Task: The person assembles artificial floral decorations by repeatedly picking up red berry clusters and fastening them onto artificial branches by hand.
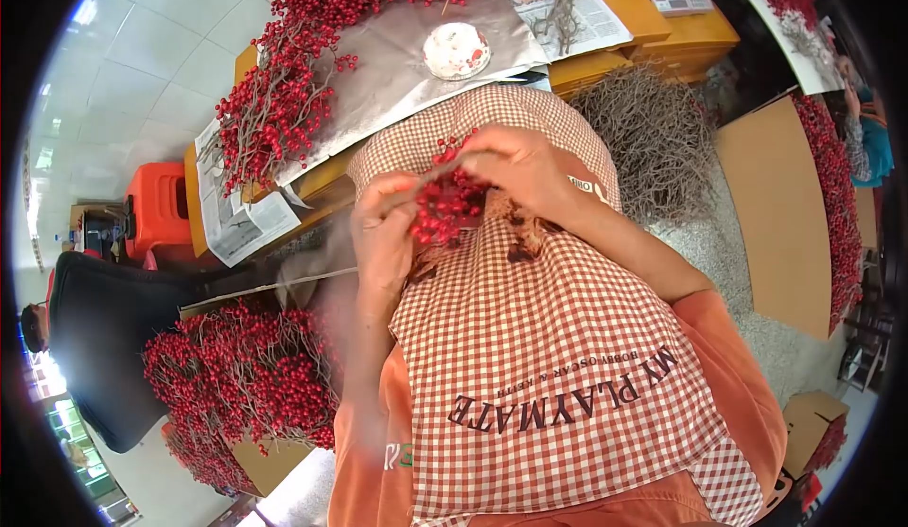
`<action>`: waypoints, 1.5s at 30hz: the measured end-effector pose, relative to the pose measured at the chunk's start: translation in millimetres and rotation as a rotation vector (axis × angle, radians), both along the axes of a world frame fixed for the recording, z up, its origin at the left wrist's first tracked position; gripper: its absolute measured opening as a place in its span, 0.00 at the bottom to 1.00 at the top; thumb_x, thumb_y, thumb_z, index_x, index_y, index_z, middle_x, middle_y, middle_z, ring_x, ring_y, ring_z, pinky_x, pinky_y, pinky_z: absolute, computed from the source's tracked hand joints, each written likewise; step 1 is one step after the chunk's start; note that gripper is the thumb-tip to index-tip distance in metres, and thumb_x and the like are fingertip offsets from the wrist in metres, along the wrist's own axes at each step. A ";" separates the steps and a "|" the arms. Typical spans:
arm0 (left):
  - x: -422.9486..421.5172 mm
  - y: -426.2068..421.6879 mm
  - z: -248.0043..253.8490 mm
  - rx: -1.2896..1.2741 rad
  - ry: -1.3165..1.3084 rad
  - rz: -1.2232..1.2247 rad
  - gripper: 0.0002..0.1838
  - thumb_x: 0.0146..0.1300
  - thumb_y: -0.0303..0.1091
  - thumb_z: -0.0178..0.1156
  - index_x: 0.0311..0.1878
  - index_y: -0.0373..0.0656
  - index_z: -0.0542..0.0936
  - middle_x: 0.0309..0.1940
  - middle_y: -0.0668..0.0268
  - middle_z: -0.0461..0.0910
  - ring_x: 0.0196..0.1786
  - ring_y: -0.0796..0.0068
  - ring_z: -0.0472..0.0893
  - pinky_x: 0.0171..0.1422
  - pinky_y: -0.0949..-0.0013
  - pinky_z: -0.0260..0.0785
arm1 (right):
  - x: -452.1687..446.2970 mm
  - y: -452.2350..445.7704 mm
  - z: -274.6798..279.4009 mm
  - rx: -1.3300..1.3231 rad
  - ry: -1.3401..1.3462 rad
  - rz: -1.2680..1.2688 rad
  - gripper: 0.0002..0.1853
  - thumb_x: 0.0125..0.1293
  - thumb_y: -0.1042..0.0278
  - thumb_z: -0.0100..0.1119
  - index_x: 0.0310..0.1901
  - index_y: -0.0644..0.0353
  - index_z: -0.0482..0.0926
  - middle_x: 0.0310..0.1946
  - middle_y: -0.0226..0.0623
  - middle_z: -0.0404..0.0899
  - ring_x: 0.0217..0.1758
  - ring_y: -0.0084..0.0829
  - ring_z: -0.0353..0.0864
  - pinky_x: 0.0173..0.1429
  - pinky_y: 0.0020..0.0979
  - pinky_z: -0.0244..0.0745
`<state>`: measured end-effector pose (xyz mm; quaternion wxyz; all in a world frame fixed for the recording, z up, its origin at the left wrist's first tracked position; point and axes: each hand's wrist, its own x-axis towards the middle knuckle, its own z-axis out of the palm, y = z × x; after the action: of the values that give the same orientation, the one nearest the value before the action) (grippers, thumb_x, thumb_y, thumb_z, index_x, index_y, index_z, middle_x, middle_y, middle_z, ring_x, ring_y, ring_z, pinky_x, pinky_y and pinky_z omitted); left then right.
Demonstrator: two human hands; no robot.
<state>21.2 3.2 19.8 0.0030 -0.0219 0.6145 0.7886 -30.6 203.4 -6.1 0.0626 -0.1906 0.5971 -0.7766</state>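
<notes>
A sprig of red berries (pixel 449 203) is held up in front of my checked apron (pixel 539 338). My left hand (pixel 386 224) is closed around one end of its brown stem. Fingers of my right hand (pixel 518 163) pinch the stem toward the other end. The berry clusters hang between both hands, partly over a dark-stained patch of the apron. Beyond them, a white dish-like item with red marks (pixel 457 51) sits on the brown paper-covered table (pixel 392 63).
Berry branches (pixel 284 101) pile along the table's far and left sides, over newspaper (pixel 251 224). Bare twigs (pixel 653 139) lie heaped at right. Boxes of berries (pixel 246 376) stand at lower left and by the cardboard (pixel 780 215). A red plastic chair (pixel 159 210) is at left.
</notes>
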 end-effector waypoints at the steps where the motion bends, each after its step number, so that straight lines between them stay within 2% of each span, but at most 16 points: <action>1: -1.3 -10.1 -5.4 -0.046 -0.014 0.068 0.16 0.55 0.11 0.47 0.44 0.36 0.76 0.45 0.62 0.78 0.40 0.77 0.79 0.41 0.75 0.72 | -4.3 1.2 -4.3 -0.065 -0.080 -0.104 0.06 0.64 0.73 0.61 0.39 0.65 0.81 0.28 0.28 0.78 0.28 0.17 0.74 0.33 0.20 0.71; 4: -8.0 -19.8 -10.9 -0.028 -0.072 0.165 0.15 0.56 0.14 0.45 0.43 0.36 0.77 0.43 0.60 0.79 0.40 0.76 0.80 0.41 0.74 0.72 | -15.1 13.7 -18.1 -0.289 -0.334 -0.215 0.05 0.65 0.73 0.60 0.39 0.65 0.81 0.25 0.27 0.77 0.24 0.14 0.72 0.26 0.17 0.66; 9: -8.9 -21.0 -22.2 0.199 -0.158 0.081 0.12 0.56 0.15 0.46 0.40 0.35 0.77 0.37 0.57 0.80 0.35 0.73 0.79 0.40 0.73 0.72 | -3.1 23.4 -14.6 -0.133 -0.307 -0.169 0.06 0.65 0.72 0.60 0.39 0.64 0.81 0.24 0.27 0.79 0.21 0.12 0.70 0.23 0.15 0.63; 11: -11.1 -7.8 -14.5 0.302 -0.190 0.161 0.13 0.55 0.14 0.45 0.39 0.34 0.77 0.37 0.53 0.81 0.35 0.68 0.78 0.40 0.70 0.73 | -2.0 29.7 -9.9 0.029 -0.287 -0.037 0.08 0.66 0.68 0.60 0.40 0.65 0.80 0.34 0.35 0.81 0.32 0.18 0.80 0.34 0.17 0.75; 12: -12.8 -10.7 -15.4 0.302 -0.186 0.159 0.13 0.55 0.14 0.45 0.39 0.34 0.77 0.37 0.53 0.81 0.35 0.68 0.78 0.40 0.70 0.73 | -3.5 29.0 -12.7 0.028 -0.283 -0.039 0.08 0.66 0.68 0.60 0.40 0.65 0.80 0.34 0.35 0.81 0.32 0.18 0.80 0.34 0.17 0.75; 15: -14.8 -17.6 -15.7 0.299 -0.188 0.047 0.11 0.55 0.14 0.46 0.38 0.34 0.76 0.37 0.53 0.80 0.36 0.68 0.79 0.41 0.69 0.74 | -9.8 26.9 -25.4 0.261 0.208 -0.066 0.09 0.65 0.67 0.62 0.37 0.66 0.82 0.37 0.35 0.81 0.34 0.18 0.78 0.35 0.17 0.71; 18: -16.7 -11.5 -10.8 0.330 -0.201 0.109 0.11 0.55 0.15 0.46 0.37 0.35 0.76 0.36 0.54 0.80 0.35 0.68 0.79 0.42 0.69 0.75 | -2.9 32.9 -17.2 0.164 0.032 -0.150 0.09 0.65 0.68 0.61 0.37 0.66 0.82 0.37 0.33 0.80 0.33 0.19 0.76 0.36 0.21 0.71; 22: -17.4 -6.2 -6.5 0.348 -0.230 0.054 0.11 0.55 0.15 0.45 0.37 0.37 0.75 0.35 0.54 0.80 0.34 0.69 0.79 0.40 0.68 0.75 | 6.6 21.4 5.1 0.046 0.084 -0.131 0.08 0.64 0.70 0.62 0.37 0.67 0.81 0.34 0.31 0.81 0.31 0.19 0.75 0.34 0.22 0.70; 25: -21.7 6.9 -2.1 0.347 -0.207 0.097 0.11 0.55 0.14 0.45 0.37 0.38 0.75 0.35 0.55 0.80 0.33 0.69 0.78 0.37 0.69 0.73 | 4.9 15.2 12.3 0.275 -0.044 0.048 0.09 0.63 0.66 0.62 0.34 0.64 0.82 0.23 0.32 0.79 0.26 0.22 0.75 0.32 0.27 0.69; 26: -22.1 8.6 0.7 0.333 -0.186 0.179 0.11 0.55 0.14 0.45 0.36 0.38 0.74 0.35 0.55 0.79 0.32 0.70 0.78 0.35 0.69 0.72 | 4.0 15.5 15.2 0.273 -0.038 0.048 0.09 0.63 0.66 0.62 0.34 0.64 0.82 0.23 0.32 0.79 0.26 0.22 0.75 0.32 0.27 0.69; 28: -22.2 6.4 1.8 0.352 -0.145 0.174 0.10 0.55 0.15 0.45 0.36 0.38 0.74 0.35 0.56 0.79 0.32 0.70 0.78 0.35 0.69 0.72 | 3.1 16.7 17.0 0.540 0.014 -0.042 0.09 0.63 0.67 0.60 0.34 0.64 0.82 0.22 0.32 0.79 0.25 0.21 0.75 0.31 0.26 0.69; 31: -20.8 3.7 -0.6 0.350 -0.085 0.141 0.10 0.55 0.14 0.45 0.35 0.38 0.73 0.34 0.57 0.78 0.33 0.71 0.77 0.35 0.69 0.72 | -3.2 21.5 18.4 0.576 0.010 -0.073 0.09 0.65 0.67 0.59 0.36 0.64 0.81 0.26 0.29 0.79 0.29 0.17 0.75 0.32 0.23 0.68; 32: -21.5 3.1 -1.4 0.328 -0.055 0.120 0.10 0.55 0.14 0.45 0.34 0.38 0.73 0.34 0.58 0.77 0.34 0.71 0.77 0.35 0.69 0.72 | -3.7 20.8 16.8 0.576 0.011 -0.074 0.09 0.65 0.67 0.59 0.36 0.64 0.81 0.26 0.29 0.79 0.29 0.17 0.75 0.32 0.23 0.68; 34: -23.1 3.3 -3.9 0.333 -0.020 0.071 0.10 0.55 0.14 0.45 0.34 0.38 0.73 0.34 0.58 0.78 0.35 0.71 0.77 0.36 0.69 0.73 | -4.2 17.4 10.1 0.085 -0.050 0.048 0.08 0.64 0.69 0.59 0.37 0.65 0.80 0.27 0.28 0.79 0.30 0.17 0.75 0.34 0.22 0.69; 39: -21.3 27.0 -4.1 0.232 0.002 0.098 0.10 0.58 0.15 0.46 0.38 0.36 0.75 0.38 0.58 0.78 0.37 0.70 0.80 0.44 0.71 0.75 | 4.9 1.8 9.1 0.079 -0.048 0.138 0.06 0.60 0.72 0.62 0.35 0.65 0.80 0.27 0.28 0.78 0.30 0.17 0.75 0.35 0.22 0.70; 45: -9.2 26.2 18.6 0.099 -0.139 -0.084 0.09 0.62 0.21 0.47 0.43 0.32 0.75 0.43 0.57 0.79 0.36 0.72 0.81 0.36 0.73 0.76 | 0.6 3.8 -0.4 0.202 0.074 -0.022 0.06 0.56 0.72 0.64 0.32 0.64 0.79 0.26 0.34 0.78 0.30 0.25 0.76 0.36 0.28 0.71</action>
<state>12.0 29.3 38.5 0.0798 -0.0506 0.5736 0.8137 -30.0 207.2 -6.5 0.0510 -0.2056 0.6762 -0.7056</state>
